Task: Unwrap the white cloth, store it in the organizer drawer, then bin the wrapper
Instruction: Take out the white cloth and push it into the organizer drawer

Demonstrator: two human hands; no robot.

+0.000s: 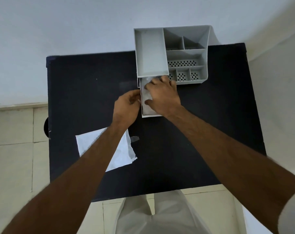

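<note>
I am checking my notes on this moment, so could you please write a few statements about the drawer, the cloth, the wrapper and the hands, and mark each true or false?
1. The organizer's drawer is pulled out toward the person. True.
2. The right hand lies flat on the table, away from the drawer. False: it presses down on the white cloth inside the drawer.
3. The wrapper lies on the black table, partly under the left forearm. True.
4. The left hand holds the wrapper. False: it is at the drawer's left wall, apart from the wrapper.
5. The organizer stands at the table's near edge. False: it stands at the far edge.
</note>
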